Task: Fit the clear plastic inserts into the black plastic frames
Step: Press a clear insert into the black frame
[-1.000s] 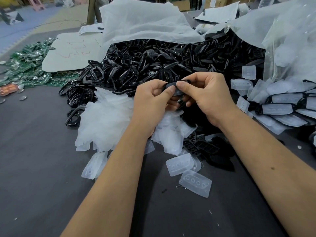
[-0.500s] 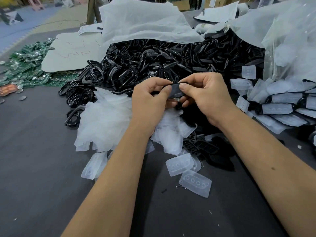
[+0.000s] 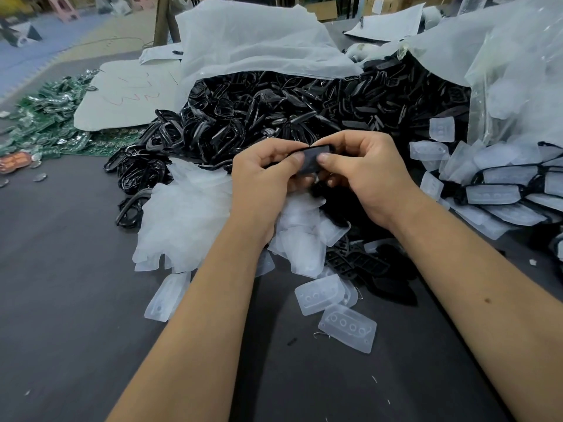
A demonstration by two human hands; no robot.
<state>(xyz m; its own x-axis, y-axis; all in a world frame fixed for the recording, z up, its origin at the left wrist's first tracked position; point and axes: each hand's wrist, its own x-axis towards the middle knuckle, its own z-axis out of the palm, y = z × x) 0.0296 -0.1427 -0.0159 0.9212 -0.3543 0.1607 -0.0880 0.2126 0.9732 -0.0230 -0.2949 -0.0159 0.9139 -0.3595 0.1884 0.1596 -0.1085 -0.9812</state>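
Observation:
Both hands meet above the table's middle, holding one black plastic frame [image 3: 313, 156] with a clear insert in it. My left hand [image 3: 268, 175] grips its left end and my right hand [image 3: 365, 172] its right end, both thumbs pressing on its face. Under the hands lies a heap of clear plastic inserts [image 3: 189, 214]. Two loose inserts [image 3: 347, 327] lie nearer me. Behind the hands a big pile of black frames [image 3: 274, 117] spills from a white bag [image 3: 256, 47]. Fitted frames with inserts [image 3: 499, 190] are stacked at the right.
Green circuit boards [image 3: 45, 123] and a white sheet [image 3: 128, 92] lie at the far left. A clear bag [image 3: 518, 71] stands at the far right. Black flat parts [image 3: 365, 263] lie below my right wrist. The dark table top [image 3: 61, 284] spreads to the left and front.
The held frame has tilted so that more of its flat face shows. Both thumbs have shifted onto that face. The arms have hardly moved.

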